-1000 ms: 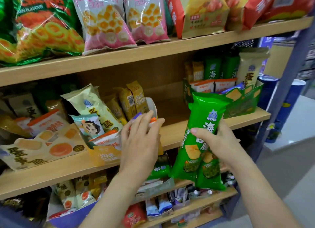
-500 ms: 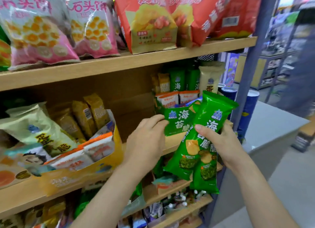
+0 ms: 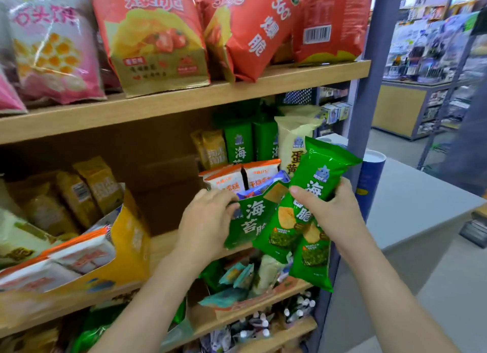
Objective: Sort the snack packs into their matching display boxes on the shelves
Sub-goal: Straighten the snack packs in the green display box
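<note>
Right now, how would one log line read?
left hand: grips green display box | right hand: holds two green seaweed packs | status: not yet boxed

The right hand [image 3: 329, 215] grips two green packs [image 3: 320, 173]; just left of that grip, the left hand [image 3: 207, 223] holds the green box [image 3: 250, 220] by its front.

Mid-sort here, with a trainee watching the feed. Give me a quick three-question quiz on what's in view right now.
1. True or false: the right hand holds green seaweed packs.
2. The left hand is: A) gripping the front of the green display box; B) hanging idle; C) pointing upward.
3. Fill in: the red bags sit on the ___ visible shelf.
Key: 1 true; 2 A; 3 top.
</note>
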Available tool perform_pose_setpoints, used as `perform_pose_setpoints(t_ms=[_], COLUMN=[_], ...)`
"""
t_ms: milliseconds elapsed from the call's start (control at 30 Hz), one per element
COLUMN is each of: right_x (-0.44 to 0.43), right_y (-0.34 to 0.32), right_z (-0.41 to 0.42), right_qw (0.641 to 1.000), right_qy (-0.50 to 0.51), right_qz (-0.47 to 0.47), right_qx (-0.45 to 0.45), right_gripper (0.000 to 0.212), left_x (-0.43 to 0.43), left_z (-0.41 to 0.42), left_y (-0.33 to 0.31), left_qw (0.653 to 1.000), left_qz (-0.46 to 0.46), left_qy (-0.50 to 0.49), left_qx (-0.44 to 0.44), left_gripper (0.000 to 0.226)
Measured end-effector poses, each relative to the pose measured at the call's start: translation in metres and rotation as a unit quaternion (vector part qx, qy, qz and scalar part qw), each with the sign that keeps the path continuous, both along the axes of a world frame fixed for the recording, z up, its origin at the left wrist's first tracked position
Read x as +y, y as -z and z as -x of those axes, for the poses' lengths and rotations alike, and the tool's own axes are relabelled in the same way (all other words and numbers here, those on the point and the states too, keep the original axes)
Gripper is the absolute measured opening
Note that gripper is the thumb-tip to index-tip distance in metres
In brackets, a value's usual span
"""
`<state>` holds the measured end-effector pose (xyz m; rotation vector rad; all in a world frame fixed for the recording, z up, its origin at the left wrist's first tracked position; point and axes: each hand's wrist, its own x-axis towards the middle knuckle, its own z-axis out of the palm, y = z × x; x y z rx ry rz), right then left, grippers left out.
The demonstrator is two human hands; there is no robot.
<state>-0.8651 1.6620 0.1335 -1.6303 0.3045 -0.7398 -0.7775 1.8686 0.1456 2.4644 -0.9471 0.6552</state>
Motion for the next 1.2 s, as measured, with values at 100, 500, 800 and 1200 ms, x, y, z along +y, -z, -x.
perform_pose_setpoints(t_ms=[100, 500, 800, 1200], right_x=[0.002, 0.015, 0.008, 0.032], right_y=[0.000, -0.032, -0.018, -0.035], right_z=[0.003, 0.043, 0.052, 0.054], right_qw=[1.000, 0.993, 0.981, 0.987], right_qy=[-0.003, -0.093, -0.158, -0.137], right_qz=[0.016, -0.057, -0.105, -0.085], right_qx=[-0.001, -0.050, -0.043, -0.027], right_gripper=[0.036, 0.043, 0.054, 0.052], left_x=[0.005, -0.015, 0.000, -0.017], left_z=[0.023, 0.059, 0.060, 0.035], left_y=[0.007, 0.005, -0.004, 0.001], left_qw=[0.998, 0.958, 0.990, 0.979], left_qz=[0.031, 0.217, 0.058, 0.141], left_qy=[0.041, 0.166, 0.121, 0.144], left_qx=[-0.029, 0.093, -0.034, 0.024], left_gripper=[0.004, 0.021, 0.036, 0.009])
